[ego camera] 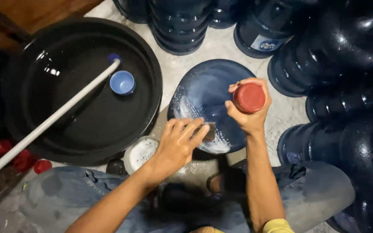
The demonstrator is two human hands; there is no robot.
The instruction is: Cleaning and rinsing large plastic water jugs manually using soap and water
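- The red cap [249,97] on the big blue water jug [208,97] is gripped by the right hand [250,108].
- A scrubber, mostly hidden, is pressed flat onto the jug's soapy side by the left hand [178,144], fingers curled over it.
- A soapy bowl [138,154] sits just left of the jug.
- Further left, a black water tub [83,92] is seen, with a small blue cup [122,82] and white pipe [48,123].

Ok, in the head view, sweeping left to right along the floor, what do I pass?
Red caps → black basin with the small blue cup → white soapy bowl → left hand on the soapy blue jug → right hand gripping the jug's red cap → stacked dark blue jugs.
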